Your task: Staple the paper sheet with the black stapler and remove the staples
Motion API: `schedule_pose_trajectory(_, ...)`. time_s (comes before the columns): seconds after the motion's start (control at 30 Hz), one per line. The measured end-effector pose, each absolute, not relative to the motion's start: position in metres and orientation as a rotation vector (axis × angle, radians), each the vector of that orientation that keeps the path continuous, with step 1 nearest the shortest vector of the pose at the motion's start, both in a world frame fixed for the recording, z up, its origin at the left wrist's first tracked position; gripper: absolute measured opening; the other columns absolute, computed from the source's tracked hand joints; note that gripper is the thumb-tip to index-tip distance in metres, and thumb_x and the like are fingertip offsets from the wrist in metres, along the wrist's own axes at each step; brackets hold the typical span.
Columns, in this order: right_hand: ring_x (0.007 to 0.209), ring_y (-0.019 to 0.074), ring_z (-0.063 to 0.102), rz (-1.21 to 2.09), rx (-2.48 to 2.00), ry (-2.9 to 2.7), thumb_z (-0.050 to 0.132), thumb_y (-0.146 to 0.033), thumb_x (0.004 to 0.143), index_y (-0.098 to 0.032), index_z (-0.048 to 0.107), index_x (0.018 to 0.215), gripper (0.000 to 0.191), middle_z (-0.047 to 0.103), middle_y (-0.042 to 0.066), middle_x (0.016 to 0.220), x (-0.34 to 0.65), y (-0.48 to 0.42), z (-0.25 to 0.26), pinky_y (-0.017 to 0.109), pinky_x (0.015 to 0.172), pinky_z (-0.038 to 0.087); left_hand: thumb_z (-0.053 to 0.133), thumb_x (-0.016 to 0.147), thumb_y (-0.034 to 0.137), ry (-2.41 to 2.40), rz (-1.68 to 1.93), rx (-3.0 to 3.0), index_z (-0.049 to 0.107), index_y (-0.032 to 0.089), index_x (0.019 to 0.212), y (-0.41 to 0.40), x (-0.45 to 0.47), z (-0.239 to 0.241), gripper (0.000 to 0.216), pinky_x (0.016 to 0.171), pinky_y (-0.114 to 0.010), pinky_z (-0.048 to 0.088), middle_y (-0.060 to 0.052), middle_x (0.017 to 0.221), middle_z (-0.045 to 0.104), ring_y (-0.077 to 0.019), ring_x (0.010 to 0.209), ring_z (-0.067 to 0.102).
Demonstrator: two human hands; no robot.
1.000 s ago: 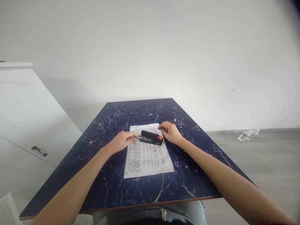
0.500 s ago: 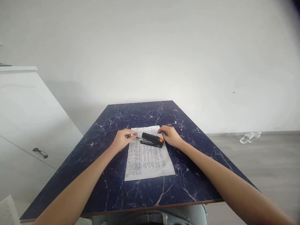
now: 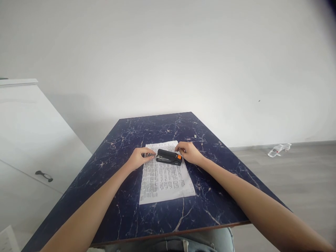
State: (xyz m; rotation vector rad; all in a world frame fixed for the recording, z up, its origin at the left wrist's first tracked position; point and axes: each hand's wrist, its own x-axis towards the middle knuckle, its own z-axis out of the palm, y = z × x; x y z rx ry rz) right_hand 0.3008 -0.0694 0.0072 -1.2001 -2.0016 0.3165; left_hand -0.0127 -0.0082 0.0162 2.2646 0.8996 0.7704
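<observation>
A black stapler (image 3: 169, 157) with an orange patch near its right end lies on a printed sheet of paper (image 3: 168, 191). At the stapler's left end, my left hand (image 3: 140, 157) is closed, its thumb and fingertips pinching a thin silvery metal piece (image 3: 152, 154), most of which the fingers cover. My right hand (image 3: 189, 152) is at the far right corner of the paper, close behind the stapler's orange end. Its fingers are curled together; whether they touch the stapler or hold something small cannot be made out.
The dark blue marbled table (image 3: 147, 131) backs onto a white wall. A small pale piece (image 3: 195, 136) lies on it beyond my right hand. A white cabinet (image 3: 28, 133) stands left. Transparent plastic (image 3: 278, 150) lies on the floor at right.
My left hand has come a little closer to the stapler, and less of the thin metal piece shows between them. My right hand has hardly moved. The view has shifted slightly.
</observation>
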Motion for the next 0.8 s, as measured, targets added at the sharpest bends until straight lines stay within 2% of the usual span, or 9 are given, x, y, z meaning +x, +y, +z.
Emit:
schedule_pose_trajectory(0.07, 0.073, 0.0174, 0.064, 0.327, -1.2, -2.012, 0.047, 0.001, 0.079, -0.021, 0.073, 0.084, 0.035, 0.074, 0.003, 0.088, 0.301, -0.069, 0.007, 0.03, 0.069, 0.048, 0.076, 0.088, 0.038, 0.888, 0.759, 2.267, 0.083, 0.027, 0.104, -0.007, -0.013, 0.015, 0.021, 0.078, -0.038, 0.058, -0.01, 0.106, 0.08, -0.0255, 0.09, 0.073)
schedule_pose_trajectory(0.27, 0.077, 0.0187, 0.065, 0.369, -1.183, -2.029, 0.049, -0.002, 0.083, -0.021, 0.074, 0.087, 0.032, 0.074, 0.004, 0.091, 0.303, -0.07, 0.006, 0.032, 0.07, 0.05, 0.069, 0.095, 0.037, 0.756, 0.667, 2.391, 0.081, 0.034, 0.113, -0.003, -0.023, 0.018, 0.022, 0.095, -0.045, 0.058, -0.007, 0.115, 0.078, -0.0262, 0.106, 0.071)
schedule_pose_trajectory(0.4, 0.092, 0.0216, 0.068, 0.429, -1.123, -1.978, 0.054, -0.021, 0.096, -0.024, 0.074, 0.105, 0.021, 0.074, 0.007, 0.104, 0.299, -0.077, 0.016, 0.034, 0.077, 0.055, 0.06, 0.1, 0.034, 0.704, 0.585, 2.417, 0.079, 0.036, 0.118, 0.006, -0.039, 0.02, 0.026, 0.098, -0.048, 0.057, -0.006, 0.121, 0.077, -0.0262, 0.111, 0.071)
schedule_pose_trajectory(0.47, 0.098, 0.0225, 0.068, 0.486, -1.091, -1.999, 0.059, -0.032, 0.098, -0.025, 0.071, 0.117, 0.024, 0.074, 0.008, 0.114, 0.293, -0.082, 0.02, 0.034, 0.081, 0.056, 0.061, 0.099, 0.035, 0.69, 0.598, 2.401, 0.081, 0.034, 0.114, 0.009, -0.044, 0.02, 0.025, 0.096, -0.046, 0.059, -0.006, 0.115, 0.079, -0.0258, 0.106, 0.073)
schedule_pose_trajectory(0.53, 0.094, 0.0226, 0.069, 0.528, -1.094, -2.072, 0.065, -0.037, 0.096, -0.024, 0.07, 0.119, 0.027, 0.074, 0.008, 0.112, 0.285, -0.084, 0.021, 0.034, 0.078, 0.055, 0.062, 0.098, 0.036, 0.673, 0.638, 2.392, 0.083, 0.032, 0.106, 0.011, -0.045, 0.019, 0.023, 0.089, -0.042, 0.061, -0.007, 0.105, 0.08, -0.0245, 0.096, 0.075)
schedule_pose_trajectory(0.67, 0.082, 0.0212, 0.069, 0.581, -1.164, -2.091, 0.066, -0.034, 0.095, -0.022, 0.072, 0.11, 0.02, 0.076, 0.006, 0.098, 0.276, -0.083, 0.014, 0.032, 0.07, 0.052, 0.06, 0.098, 0.03, 0.606, 0.648, 2.404, 0.084, 0.029, 0.098, 0.008, -0.036, 0.017, 0.023, 0.084, -0.038, 0.061, -0.007, 0.098, 0.08, -0.023, 0.092, 0.074)
schedule_pose_trajectory(0.8, 0.087, 0.0223, 0.07, 0.65, -1.169, -2.012, 0.067, -0.032, 0.094, -0.022, 0.071, 0.111, 0.02, 0.076, 0.006, 0.101, 0.278, -0.081, 0.01, 0.034, 0.075, 0.052, 0.061, 0.097, 0.026, 0.541, 0.61, 2.401, 0.083, 0.03, 0.101, 0.003, -0.03, 0.017, 0.023, 0.087, -0.038, 0.061, -0.005, 0.101, 0.08, -0.0228, 0.096, 0.074)
